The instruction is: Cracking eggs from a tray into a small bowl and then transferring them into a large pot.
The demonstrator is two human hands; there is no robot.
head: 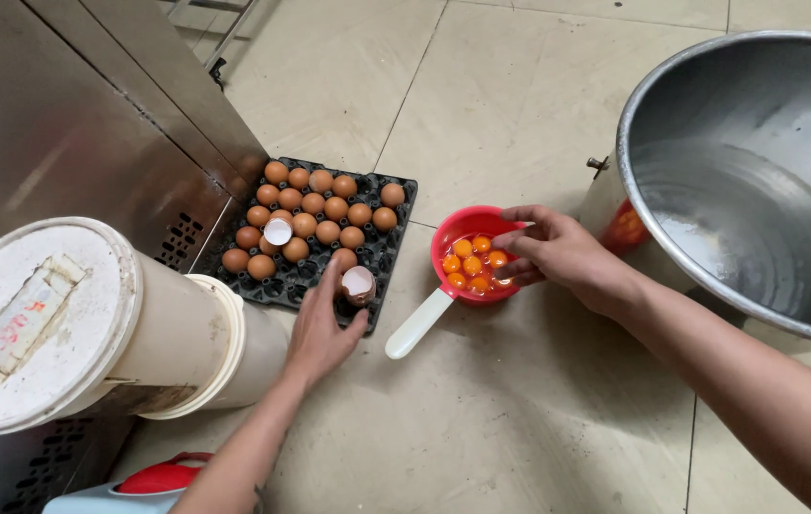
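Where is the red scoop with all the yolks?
In the head view, the red scoop sits on the floor beside the egg tray, under the right hand.

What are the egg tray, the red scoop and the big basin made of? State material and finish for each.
Egg tray: dark moulded plastic by the look, matt, with thin, sharply formed cups; pulp cannot be ruled out.
Red scoop: glossy plastic, judging by its smooth, bright rim and white handle.
Big basin: metal, probably stainless steel, brushed grey with soft reflections.

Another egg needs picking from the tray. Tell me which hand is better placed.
Left, probably. The left hand rests at the black egg tray, though holding a broken shell; the right hand is over the red scoop.
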